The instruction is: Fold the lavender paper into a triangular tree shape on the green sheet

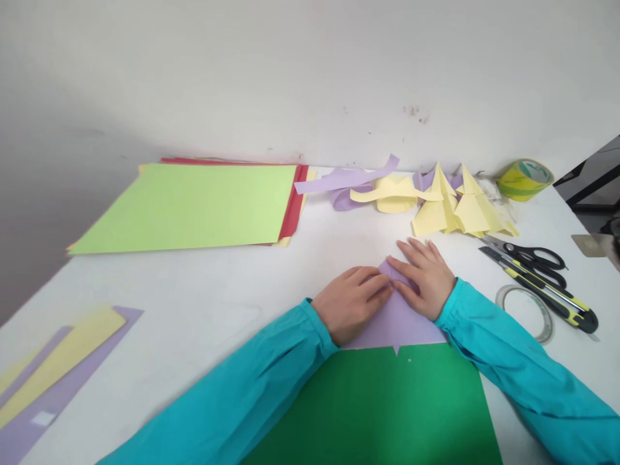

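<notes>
A folded purple paper (394,323) with a pointed top lies at the upper edge of a green sheet (402,400). My left hand (356,302) is on its left side, fingers bent and drawn together at the paper near the peak. Across the right side rests my right hand (422,274), its fingers spread and mostly flat. The tips of both hands meet close to the top of the fold, where they hide part of the paper. A small purple point sticks out below its bottom edge over the green.
Light green sheets (194,206) over red ones lie back left; yellow and purple strips (29,387) front left. Curled strips (349,181), folded yellow paper shapes (436,206) and a tape roll (526,179) line the wall. Scissors (535,258), a utility knife (547,290) and clear tape (526,313) lie right.
</notes>
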Motion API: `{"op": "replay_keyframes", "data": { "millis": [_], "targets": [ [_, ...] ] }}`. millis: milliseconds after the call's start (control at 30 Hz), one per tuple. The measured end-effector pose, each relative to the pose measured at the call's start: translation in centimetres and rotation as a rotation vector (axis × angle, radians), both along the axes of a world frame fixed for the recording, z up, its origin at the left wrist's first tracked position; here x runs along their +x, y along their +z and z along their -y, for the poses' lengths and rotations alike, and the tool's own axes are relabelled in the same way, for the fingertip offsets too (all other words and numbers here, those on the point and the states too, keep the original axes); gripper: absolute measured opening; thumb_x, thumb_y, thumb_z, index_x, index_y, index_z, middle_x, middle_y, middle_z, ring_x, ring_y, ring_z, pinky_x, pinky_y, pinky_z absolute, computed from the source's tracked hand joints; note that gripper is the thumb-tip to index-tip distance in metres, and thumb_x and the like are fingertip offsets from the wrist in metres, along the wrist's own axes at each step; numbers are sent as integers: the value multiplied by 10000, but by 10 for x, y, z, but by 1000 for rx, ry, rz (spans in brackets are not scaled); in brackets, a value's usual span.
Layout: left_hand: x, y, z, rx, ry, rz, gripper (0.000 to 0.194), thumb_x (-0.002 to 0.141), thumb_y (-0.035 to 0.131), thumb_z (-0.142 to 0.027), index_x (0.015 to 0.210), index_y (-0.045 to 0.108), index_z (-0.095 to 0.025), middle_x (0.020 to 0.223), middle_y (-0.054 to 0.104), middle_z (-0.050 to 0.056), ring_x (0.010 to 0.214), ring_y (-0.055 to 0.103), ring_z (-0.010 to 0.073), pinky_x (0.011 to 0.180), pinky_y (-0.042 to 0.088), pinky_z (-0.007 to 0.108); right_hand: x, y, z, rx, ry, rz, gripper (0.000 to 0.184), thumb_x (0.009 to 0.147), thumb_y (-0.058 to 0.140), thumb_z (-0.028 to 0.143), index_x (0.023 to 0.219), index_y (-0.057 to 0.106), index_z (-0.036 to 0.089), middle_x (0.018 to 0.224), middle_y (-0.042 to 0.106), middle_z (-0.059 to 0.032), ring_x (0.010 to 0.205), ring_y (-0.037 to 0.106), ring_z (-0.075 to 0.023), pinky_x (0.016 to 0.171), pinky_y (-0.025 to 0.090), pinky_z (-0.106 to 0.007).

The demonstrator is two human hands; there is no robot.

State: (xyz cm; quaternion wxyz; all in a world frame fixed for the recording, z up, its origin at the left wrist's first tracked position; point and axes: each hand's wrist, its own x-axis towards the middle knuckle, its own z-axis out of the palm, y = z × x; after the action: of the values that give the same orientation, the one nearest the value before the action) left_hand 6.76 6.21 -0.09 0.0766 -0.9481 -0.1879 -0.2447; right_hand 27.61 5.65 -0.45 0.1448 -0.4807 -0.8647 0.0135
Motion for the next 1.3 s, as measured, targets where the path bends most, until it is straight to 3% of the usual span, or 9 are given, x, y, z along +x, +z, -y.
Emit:
{"op": "replay_keyframes", "data": {
  "millis": [167,367,500,700,1067,1300],
  "targets": [
    [-1,0,0,-9,-6,82,268,948,384,-128,993,645,-87,1020,672,115,940,586,205,800,555,366,3,-1,1,48,8,-59,426,887,491,352,1272,576,191,1400,481,-135,1332,360,-314,1093,240,-571],
    [0,2,0,-5,-3,89,275,947,384,-122,962,653,-66,992,684,119,905,603,216,773,564,367,6,-2,5,199,147,-166,229,887,522,277,983,720,215,1220,646,-66,1254,473,-281,1078,307,-524],
    [1,3,1,-2,6,79,287,956,369,-129,972,650,-74,1002,680,117,924,603,206,795,557,356,6,0,4,219,230,-164,229,889,517,227,1016,706,210,1117,702,-21,1111,581,-249,1043,363,-502],
    [0,-1,2,9,34,65,269,957,386,-136,975,649,-79,1028,671,109,945,599,207,818,550,355,7,1,1,228,279,-129,238,882,537,270,1016,705,167,1116,703,-30,1087,590,-264,924,464,-451],
    [4,1,3,-23,20,71,279,956,379,-138,1016,645,-76,987,666,129,913,595,222,771,562,388,6,-2,5,169,200,-242,247,864,516,283,1014,699,210,1108,705,-28,1126,566,-251,1016,382,-480],
    [4,-5,4,-5,1,75,299,953,367,-131,998,654,-59,1123,658,157,1087,584,256,896,538,413,2,4,5,117,132,-85,388,918,434,338,1194,611,130,1286,600,-96,1284,429,-294,1084,290,-523]
  ]
}}
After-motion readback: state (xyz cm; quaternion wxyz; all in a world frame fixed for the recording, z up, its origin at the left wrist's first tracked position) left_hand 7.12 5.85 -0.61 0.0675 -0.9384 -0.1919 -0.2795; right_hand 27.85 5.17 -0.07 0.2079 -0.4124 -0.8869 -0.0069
